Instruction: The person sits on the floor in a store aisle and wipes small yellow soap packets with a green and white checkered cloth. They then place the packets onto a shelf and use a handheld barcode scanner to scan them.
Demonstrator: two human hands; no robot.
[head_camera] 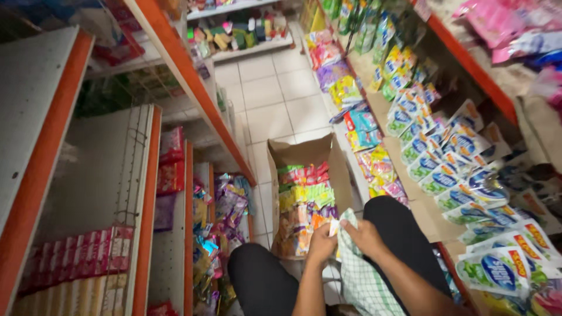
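Box (pixel 304 155) on floor (pixel 275 99) between shelves (pixel 193 88)

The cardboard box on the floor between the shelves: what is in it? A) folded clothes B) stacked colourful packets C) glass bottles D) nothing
B: the open cardboard box holds rows of colourful packets in red, green, yellow and purple, stacked upright. The person's left hand reaches into it, while the right hand grips a green-checked cloth.

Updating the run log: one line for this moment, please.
left hand: on packets in cardboard box | right hand: holding checked cloth | shop aisle
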